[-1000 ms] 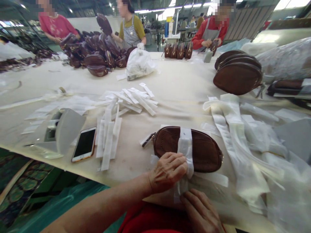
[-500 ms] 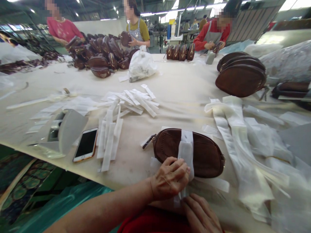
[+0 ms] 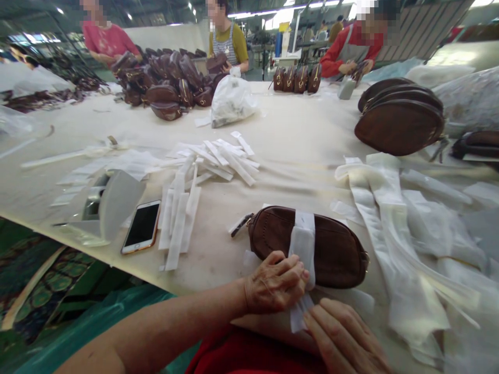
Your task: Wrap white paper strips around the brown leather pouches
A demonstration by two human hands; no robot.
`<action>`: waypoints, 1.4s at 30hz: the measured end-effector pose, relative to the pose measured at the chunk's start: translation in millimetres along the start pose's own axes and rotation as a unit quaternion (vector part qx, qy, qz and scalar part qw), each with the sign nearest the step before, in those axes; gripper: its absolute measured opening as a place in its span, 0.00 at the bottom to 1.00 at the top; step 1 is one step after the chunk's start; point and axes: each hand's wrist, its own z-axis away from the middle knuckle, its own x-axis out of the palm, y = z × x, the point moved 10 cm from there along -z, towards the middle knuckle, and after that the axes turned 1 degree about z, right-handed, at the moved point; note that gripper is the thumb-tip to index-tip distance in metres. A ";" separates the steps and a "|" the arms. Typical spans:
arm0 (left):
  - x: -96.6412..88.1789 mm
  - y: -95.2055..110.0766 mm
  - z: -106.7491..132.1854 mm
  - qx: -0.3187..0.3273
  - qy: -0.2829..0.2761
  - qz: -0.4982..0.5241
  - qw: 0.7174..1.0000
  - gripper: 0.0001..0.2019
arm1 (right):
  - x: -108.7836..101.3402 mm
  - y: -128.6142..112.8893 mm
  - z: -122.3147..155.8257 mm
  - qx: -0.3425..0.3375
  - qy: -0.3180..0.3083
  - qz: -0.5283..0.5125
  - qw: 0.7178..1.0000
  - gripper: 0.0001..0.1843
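Observation:
A dark brown leather pouch (image 3: 339, 249) lies on the table before me, its zip pull sticking out to the left. Around its middle runs a white wrapping strip (image 3: 305, 219), with a thicker white padded piece at the front. My left hand (image 3: 275, 284) is closed at the pouch's near edge, fingers curled on the strip. Below it, the strip's loose end (image 3: 298, 318) hangs toward me. My right hand (image 3: 343, 335) has its fingertips pressed together at that end; the thumb is hidden.
Loose white strips (image 3: 179, 218) and a phone (image 3: 141, 227) lie to the left, near a tape dispenser (image 3: 117, 202). White sheeting (image 3: 390, 223) spreads at right. Brown bags (image 3: 397, 122) stand beyond, a pile of bags (image 3: 167, 78) farther back. Several people work across the table.
My right hand has come up and a little to the right, showing more of itself and of the strip's loose end. My left hand stays at the pouch. The whole view shifts slightly.

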 end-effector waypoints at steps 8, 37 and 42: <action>3.4 -9.1 3.9 -0.028 -0.047 0.094 0.994 0.11 | 9.5 37.2 -9.6 -0.025 0.002 -0.018 1.000 0.15; -3.7 -19.4 -7.0 -0.098 -0.036 0.127 0.987 0.14 | 44.1 93.9 -24.2 0.210 0.064 -0.034 0.975 0.06; 2.9 -10.2 -2.6 -0.057 -0.063 0.091 0.992 0.13 | 46.2 97.5 -18.3 0.214 0.057 -0.054 0.974 0.04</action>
